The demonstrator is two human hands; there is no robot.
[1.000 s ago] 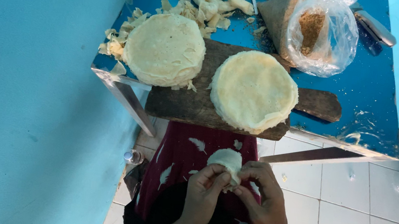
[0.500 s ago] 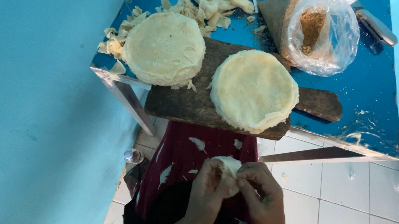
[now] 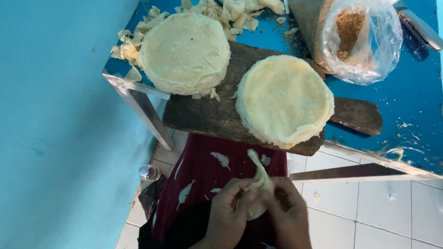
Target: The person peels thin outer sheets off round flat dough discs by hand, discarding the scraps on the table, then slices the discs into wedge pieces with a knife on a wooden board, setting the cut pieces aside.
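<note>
Wrapper: pale dough wrapper (image 3: 257, 187) is pinched between both grips, long axis toward 12 o'clock.
Grips: left hand (image 3: 229, 217) and right hand (image 3: 289, 219) are clenched on it, equally near.

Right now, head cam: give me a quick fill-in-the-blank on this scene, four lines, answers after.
1. Both hands, left hand and right hand, fold one pale ____ sheet.
2. ____ round stacks of sheets sit up on the table.
3. The right-side stack rests on a dark ____ board.
4. The clear bag holds ____ filling.

Answers: dough; two; wooden; brown
</note>
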